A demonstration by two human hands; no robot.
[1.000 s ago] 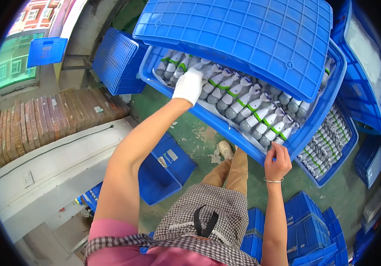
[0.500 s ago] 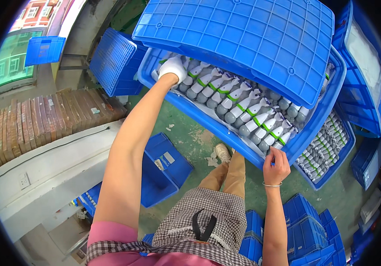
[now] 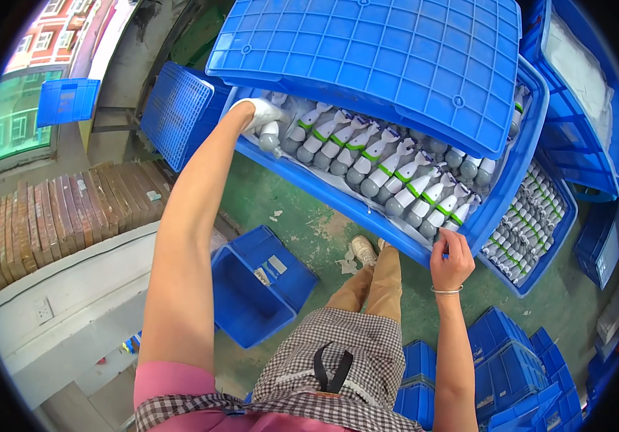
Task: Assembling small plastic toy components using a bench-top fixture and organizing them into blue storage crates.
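Observation:
A large blue plastic crate (image 3: 353, 196) stands in front of me. In it, a row of bowling-pin-shaped plastic pieces (image 3: 380, 175), white with round grey ends and green bands, lies side by side on pale lining. My left hand (image 3: 260, 114), in a white glove, reaches into the crate's left end. It is right over a grey-ended piece (image 3: 269, 137); its fingertips are hidden. My bare right hand (image 3: 453, 263) is at the near right rim with its fingers curled in, close to the row's last piece. Whatever those fingers pinch is hidden.
A blue crate lid (image 3: 374, 65) covers the far part of the crate. Another crate of similar pieces (image 3: 529, 227) sits lower at the right. Blue bins stand left (image 3: 252, 288), lower right (image 3: 511, 360) and far right (image 3: 583, 108). Brown boards (image 3: 72, 216) line a white ledge (image 3: 86, 281).
My left hand has shifted left and its wrist has turned; a grey-ended piece now shows under it. My right hand stays at the rim. The view has moved slightly.

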